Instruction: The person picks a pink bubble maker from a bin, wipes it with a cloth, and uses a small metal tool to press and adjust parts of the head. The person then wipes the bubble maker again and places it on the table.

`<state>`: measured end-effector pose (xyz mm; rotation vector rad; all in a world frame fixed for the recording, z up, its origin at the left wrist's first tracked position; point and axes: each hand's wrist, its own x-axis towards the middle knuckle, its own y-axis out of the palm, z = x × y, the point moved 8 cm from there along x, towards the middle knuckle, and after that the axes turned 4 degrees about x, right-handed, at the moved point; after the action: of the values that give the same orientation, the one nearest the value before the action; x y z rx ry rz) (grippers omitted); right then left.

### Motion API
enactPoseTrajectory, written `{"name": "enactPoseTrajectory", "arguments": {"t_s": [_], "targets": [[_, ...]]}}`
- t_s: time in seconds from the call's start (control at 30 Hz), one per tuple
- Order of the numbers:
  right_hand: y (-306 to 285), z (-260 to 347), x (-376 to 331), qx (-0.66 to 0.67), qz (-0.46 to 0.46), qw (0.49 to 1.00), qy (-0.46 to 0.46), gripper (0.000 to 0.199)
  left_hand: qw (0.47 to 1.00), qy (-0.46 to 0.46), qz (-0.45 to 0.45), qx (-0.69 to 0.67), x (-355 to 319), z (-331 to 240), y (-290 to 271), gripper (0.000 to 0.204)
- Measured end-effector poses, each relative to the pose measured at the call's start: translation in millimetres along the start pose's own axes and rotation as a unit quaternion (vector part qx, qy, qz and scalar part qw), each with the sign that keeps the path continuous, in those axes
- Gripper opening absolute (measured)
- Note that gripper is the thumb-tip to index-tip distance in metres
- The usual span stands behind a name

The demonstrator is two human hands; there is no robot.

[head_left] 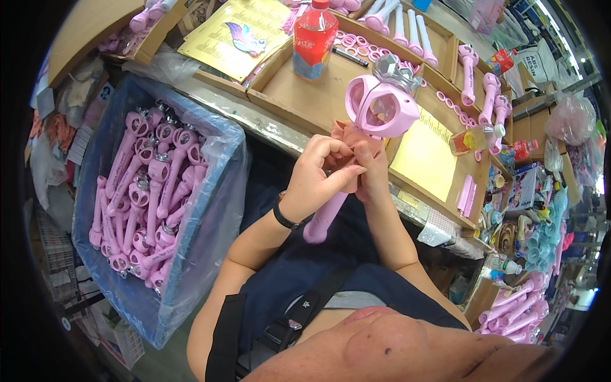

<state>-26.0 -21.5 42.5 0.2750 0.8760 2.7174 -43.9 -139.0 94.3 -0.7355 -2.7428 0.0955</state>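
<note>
A pink toy wand (328, 219) is held tilted in front of my body, its round open head with a silver crown (394, 73) pointing up and away. A peach-coloured cloth (349, 132) is bunched around the wand's neck, just below the head. My left hand (321, 170) is closed there, thumb and fingers pinched at the cloth. Beside it, my right hand (372, 169) is closed around the neck and cloth. The handle's lower end comes out beneath my hands. What lies between the fingertips is partly hidden.
To the left stands a blue bin (216, 169), lined with plastic and filled with pink wands. Cardboard trays on the bench hold a red-capped bottle (315, 41), a black marker (350, 56), pink rings (356, 43) and yellow sheets (425, 153). More wands (519, 309) are piled at right.
</note>
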Motion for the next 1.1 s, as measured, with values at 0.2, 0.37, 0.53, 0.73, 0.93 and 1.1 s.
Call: {"name": "enactPoseTrajectory", "arguments": {"t_s": [0.2,0.37,0.53,0.73,0.93,1.1], "targets": [[-1,3,-1,0.002,-0.001,1.000,-0.012,0.067,0.991,0.111,0.016,0.066,-10,0,-5,0.016],[-6,7,13,0.083,0.049,0.995,0.034,0.070,0.975,0.049,0.088,0.196,-114,58,-62,0.018],[-23,-7,27,0.214,0.050,0.971,0.097,0.068,0.530,-0.423,0.445,0.585,-362,163,-161,0.032],[-28,-16,43,0.103,-0.003,0.994,0.043,0.052,0.708,-0.392,0.285,0.514,-317,128,-148,0.026],[4,3,26,0.066,-0.043,0.996,-0.033,0.045,0.985,-0.117,0.128,-0.010,-115,84,-28,0.071],[17,28,19,0.173,0.048,0.984,-0.020,0.070,0.885,-0.261,0.314,-0.225,-100,81,26,0.070]]}}
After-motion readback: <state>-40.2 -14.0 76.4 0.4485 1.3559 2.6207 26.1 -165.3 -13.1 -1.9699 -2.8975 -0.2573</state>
